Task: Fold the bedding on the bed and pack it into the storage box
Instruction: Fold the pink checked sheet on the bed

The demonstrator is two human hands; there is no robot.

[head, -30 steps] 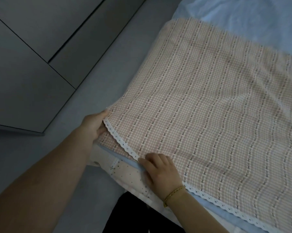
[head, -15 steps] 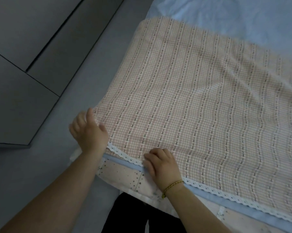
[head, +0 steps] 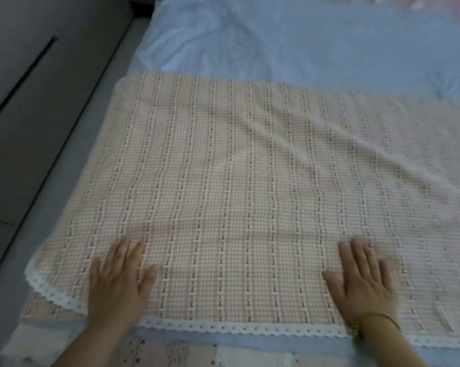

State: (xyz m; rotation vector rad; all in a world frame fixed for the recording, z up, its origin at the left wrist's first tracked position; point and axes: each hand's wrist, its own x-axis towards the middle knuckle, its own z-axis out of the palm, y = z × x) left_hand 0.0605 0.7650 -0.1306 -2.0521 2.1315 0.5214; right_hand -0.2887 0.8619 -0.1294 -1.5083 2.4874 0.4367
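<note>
Smoothing a fold, seen from the head camera. The checked bedding (head: 236, 181), a pale gingham cloth edged with a white lace trim (head: 236, 327), lies doubled over on the light blue bed sheet (head: 289, 43). It covers the near half of the view, with its lace edge nearest the person. The left hand (head: 117, 284) and right hand (head: 361, 287) rest palm-down on the top layer, well apart, just beyond the trim. The fingers (head: 125, 250) of both hands are straight and spread, released, pressing the cloth and grasping nothing. A thin bracelet (head: 377, 317) circles the right wrist. The right hand is motion-blurred.

The step in hand appears to be flattening the fold before the next one. To do it well, the palms should sweep outward and away from the body so that trapped air leaves at the open sides. Pressure should stay light so the top layer does not slide over the one beneath. A diagonal crease (head: 342, 139) at the far right needs pressing out. At the near left corner a lower layer (head: 38, 311) shows past the trim, so the edges likely need matching first. The storage box is out of view, so packing seems some way off.
</note>
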